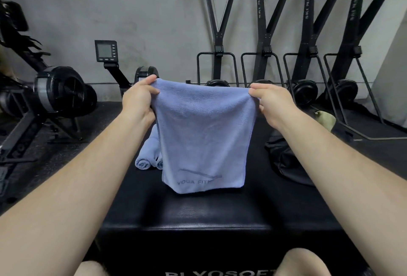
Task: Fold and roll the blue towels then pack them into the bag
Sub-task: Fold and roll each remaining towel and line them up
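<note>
A blue towel (203, 139) hangs doubled over in the air above a black padded box (187, 216), its lower edge near the box top. My left hand (138, 97) pinches the towel's upper left corner. My right hand (269, 101) pinches the upper right corner. Two rolled blue towels (147, 154) lie on the box behind the hanging one, partly hidden by it. A black bag (286, 161) lies crumpled on the box's right side, under my right forearm.
Rowing machines (57, 95) stand on the floor to the left. Several black ski machines (308, 59) line the grey wall at the back right. My knees (308, 262) show at the bottom edge.
</note>
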Action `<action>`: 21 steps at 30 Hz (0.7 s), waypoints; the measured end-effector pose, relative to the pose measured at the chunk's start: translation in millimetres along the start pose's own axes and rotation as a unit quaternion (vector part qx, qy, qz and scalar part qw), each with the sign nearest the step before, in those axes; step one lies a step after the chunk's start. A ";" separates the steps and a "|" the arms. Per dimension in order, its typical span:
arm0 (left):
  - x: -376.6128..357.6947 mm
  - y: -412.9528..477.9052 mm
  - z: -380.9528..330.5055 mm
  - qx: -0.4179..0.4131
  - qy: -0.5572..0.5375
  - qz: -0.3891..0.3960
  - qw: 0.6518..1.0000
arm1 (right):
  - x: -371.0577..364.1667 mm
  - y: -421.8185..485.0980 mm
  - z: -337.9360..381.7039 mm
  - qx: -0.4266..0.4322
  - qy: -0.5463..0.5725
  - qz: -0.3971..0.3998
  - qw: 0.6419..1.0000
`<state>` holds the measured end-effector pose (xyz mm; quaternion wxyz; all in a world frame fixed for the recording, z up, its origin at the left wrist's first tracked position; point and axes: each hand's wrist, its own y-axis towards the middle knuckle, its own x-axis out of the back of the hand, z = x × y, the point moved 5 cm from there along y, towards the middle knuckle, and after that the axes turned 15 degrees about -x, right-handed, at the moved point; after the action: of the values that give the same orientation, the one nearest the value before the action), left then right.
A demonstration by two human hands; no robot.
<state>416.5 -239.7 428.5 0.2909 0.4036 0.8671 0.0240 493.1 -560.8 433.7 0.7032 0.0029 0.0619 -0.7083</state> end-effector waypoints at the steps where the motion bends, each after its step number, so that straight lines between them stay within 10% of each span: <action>1: 1.1 -0.1 0.2 -0.002 0.012 -0.005 1.000 | -0.4 0.0 -0.4 0.000 0.001 -0.004 1.000; 21: 6.4 2.9 -9.2 -0.080 0.096 0.007 0.992 | -4.0 -8.7 9.7 0.098 -0.120 -0.044 0.987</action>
<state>410.4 -231.5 433.9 0.2373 0.3811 0.8835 0.1336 485.3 -557.7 444.5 0.6697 -0.0163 -0.0927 -0.7366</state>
